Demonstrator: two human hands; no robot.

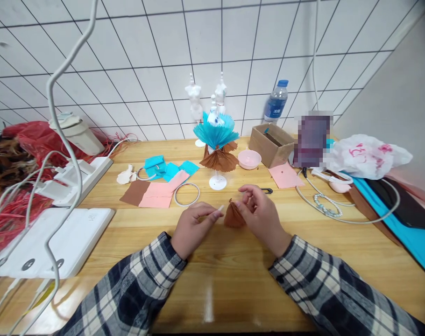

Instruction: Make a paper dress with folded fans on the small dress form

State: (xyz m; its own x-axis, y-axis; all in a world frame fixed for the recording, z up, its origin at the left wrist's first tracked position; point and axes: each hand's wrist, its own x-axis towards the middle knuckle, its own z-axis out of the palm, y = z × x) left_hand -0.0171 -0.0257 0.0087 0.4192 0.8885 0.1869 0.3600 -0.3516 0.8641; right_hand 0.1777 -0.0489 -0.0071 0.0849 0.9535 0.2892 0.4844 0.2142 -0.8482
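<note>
My left hand [195,226] is closed in a pinch, with a small whitish strip [221,208] at its fingertips; its exact kind is too small to tell. Between the thumb and fingers of my right hand [260,215] is a brown pleated paper fan [234,217], gathered at the top and spreading downward. The two hands are close together but apart, just above the wooden table [212,275]. Beyond them a small white mannequin [213,112] wears a blue and brown pleated paper skirt [217,133] and stands on a round white base [217,181].
Two bare white mannequins [193,95] stand behind. Left lie pink paper [156,195], blue paper pieces [155,166] and a metal ring [187,194]. A pink bowl [249,160], cardboard box [271,144] and water bottle [276,102] are at the back right. White cables [80,168] cross the left side.
</note>
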